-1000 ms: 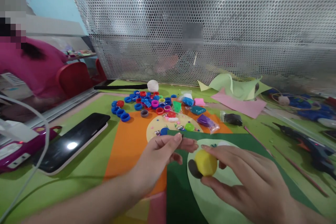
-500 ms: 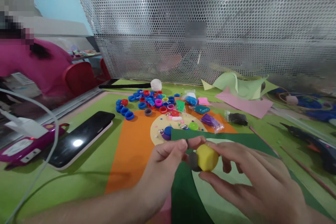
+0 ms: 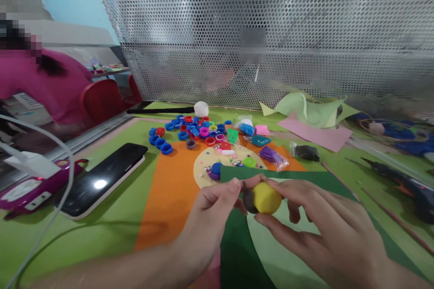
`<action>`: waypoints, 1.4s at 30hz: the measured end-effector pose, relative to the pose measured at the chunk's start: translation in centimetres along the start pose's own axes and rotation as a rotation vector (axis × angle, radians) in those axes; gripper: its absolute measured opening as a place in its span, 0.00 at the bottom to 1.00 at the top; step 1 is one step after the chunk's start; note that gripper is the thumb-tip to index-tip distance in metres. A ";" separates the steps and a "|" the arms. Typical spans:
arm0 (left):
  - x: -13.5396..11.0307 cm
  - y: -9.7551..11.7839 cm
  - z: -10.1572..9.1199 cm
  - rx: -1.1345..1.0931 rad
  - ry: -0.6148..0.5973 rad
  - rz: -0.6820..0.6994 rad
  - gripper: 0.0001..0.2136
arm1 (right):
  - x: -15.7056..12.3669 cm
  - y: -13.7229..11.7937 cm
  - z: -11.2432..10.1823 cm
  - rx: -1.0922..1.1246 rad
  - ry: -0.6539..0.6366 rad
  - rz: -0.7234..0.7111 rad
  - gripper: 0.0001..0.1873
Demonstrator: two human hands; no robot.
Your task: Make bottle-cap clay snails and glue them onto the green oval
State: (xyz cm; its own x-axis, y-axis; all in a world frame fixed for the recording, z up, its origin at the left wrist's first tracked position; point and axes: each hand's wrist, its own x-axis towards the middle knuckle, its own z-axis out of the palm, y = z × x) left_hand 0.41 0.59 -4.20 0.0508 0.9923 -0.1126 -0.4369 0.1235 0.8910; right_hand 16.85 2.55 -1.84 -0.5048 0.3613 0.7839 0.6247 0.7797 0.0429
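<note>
My right hand [image 3: 325, 221] grips a yellow clay ball [image 3: 268, 198] between thumb and fingers. A smaller dark grey clay ball [image 3: 249, 200] is joined to its left side. My left hand [image 3: 217, 207] is closed in a pinch at the upper left of the dark ball, with a small dark bit of clay [image 3: 243, 184] at the fingertips. Both hands are above a dark green sheet [image 3: 235, 253] bearing a pale green rounded shape [image 3: 271, 253]. Behind them lies a cream round piece [image 3: 203, 158] decorated with small coloured bits.
Several bottle-cap rings [image 3: 166, 148] are heaped behind, beside bagged clay packets [image 3: 271, 156]. A phone [image 3: 108, 176], a purple power strip [image 3: 37, 189] and a white cable [image 3: 69, 180] lie left. To the right is a glue gun [image 3: 400, 183]. A perforated metal panel [image 3: 203, 31] stands behind; a person in pink sits left.
The yellow ball with its dark ball has shifted up slightly and turned a little in my right hand. My left fingertips stay pinched beside it.
</note>
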 end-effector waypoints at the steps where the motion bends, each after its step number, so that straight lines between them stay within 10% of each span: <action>1: 0.0 0.1 -0.1 0.015 -0.017 0.008 0.16 | 0.0 0.0 -0.1 -0.004 -0.004 -0.002 0.12; 7: -0.1 0.6 -0.6 0.065 -0.168 0.105 0.12 | 0.1 0.2 -0.4 -0.012 -0.033 0.012 0.11; 34: 0.5 1.6 -0.6 0.241 -0.001 0.174 0.01 | -0.4 0.7 -0.5 -0.099 -0.027 -0.048 0.10; 42: 0.8 1.7 -0.9 0.330 -0.010 0.238 0.13 | -0.3 0.6 -0.5 -0.110 -0.048 -0.043 0.10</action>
State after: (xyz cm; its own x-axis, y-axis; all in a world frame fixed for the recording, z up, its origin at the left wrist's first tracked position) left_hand -1.08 1.59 -3.21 -0.0072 0.9932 0.1162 -0.1262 -0.1162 0.9852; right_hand 17.74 2.66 -1.76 -0.5590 0.3547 0.7495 0.6618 0.7355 0.1455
